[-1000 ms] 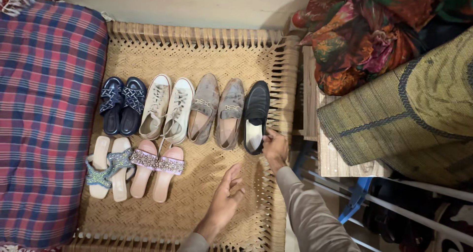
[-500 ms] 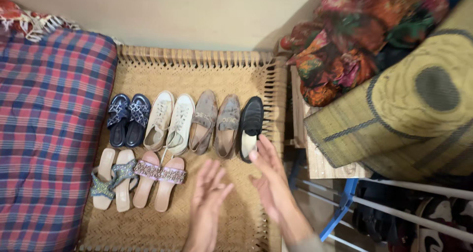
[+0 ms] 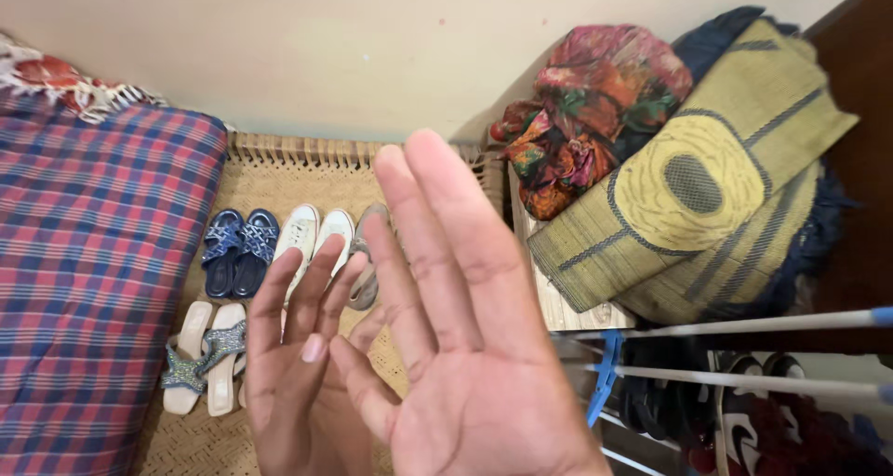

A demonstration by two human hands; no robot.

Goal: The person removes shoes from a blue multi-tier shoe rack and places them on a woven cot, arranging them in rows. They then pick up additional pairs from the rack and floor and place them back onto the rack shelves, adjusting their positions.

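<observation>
My right hand (image 3: 465, 346) and left hand (image 3: 302, 369) are both raised, empty, fingers spread. Behind them, shoes (image 3: 279, 243) lie on the woven mat (image 3: 279, 164), beside the plaid blanket (image 3: 93, 281), toes pointing toward the wall (image 3: 326, 39).

Single head-worn view, looking steeply down and forward toward a pale wall (image 3: 279, 48), both raised hands very close to the lens, woven mat (image 3: 270, 174) with shoes farther below, shoe rack (image 3: 744, 383) at lower right

Two raised hands (image 3: 409, 346); two navy sandals (image 3: 240, 251), two white sneakers (image 3: 314, 234).
</observation>
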